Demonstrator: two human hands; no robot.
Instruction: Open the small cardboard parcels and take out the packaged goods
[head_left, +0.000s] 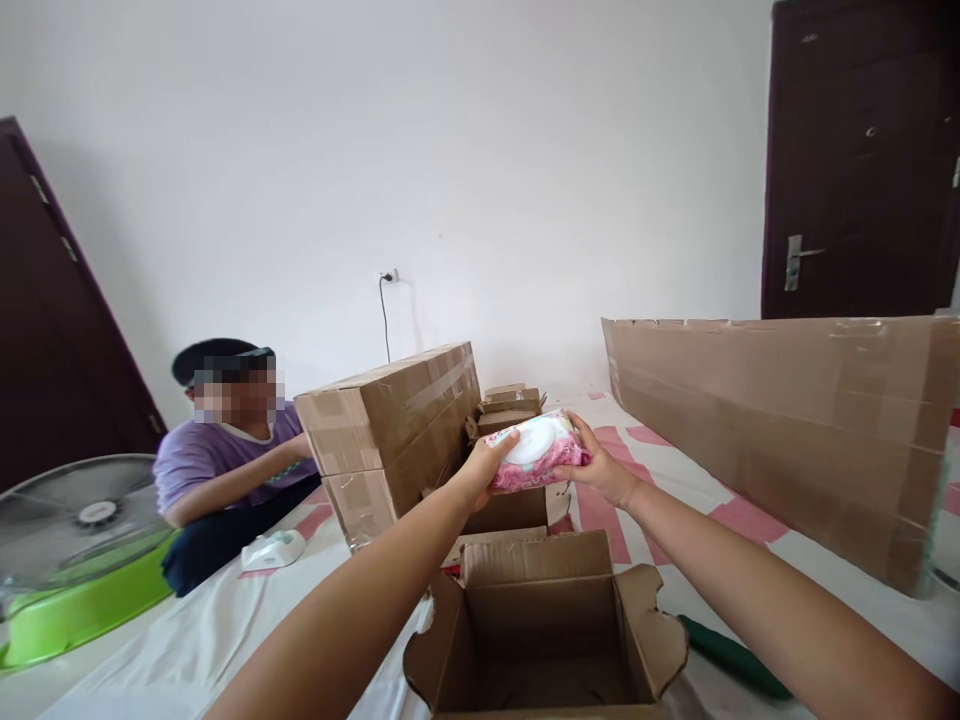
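A pink, patterned pack of wet wipes (536, 452) with a white lid is held up between both my hands. My left hand (491, 468) grips its left end, the thumb on top near the lid. At the right end, my right hand (602, 470) closes round the pack with its fingers. Below the hands stands an open cardboard box (536, 640), flaps spread, with nothing visible inside. Behind the pack are more open cardboard boxes (510, 408), partly hidden by it and by my hands.
Tall stacked cartons (382, 420) stand left; a long cardboard panel (780, 430) stands right. A person (232, 470) in a purple shirt sits beyond the cartons. A white device (273, 549), a green object (731, 655) and a fan (90, 540) are nearby.
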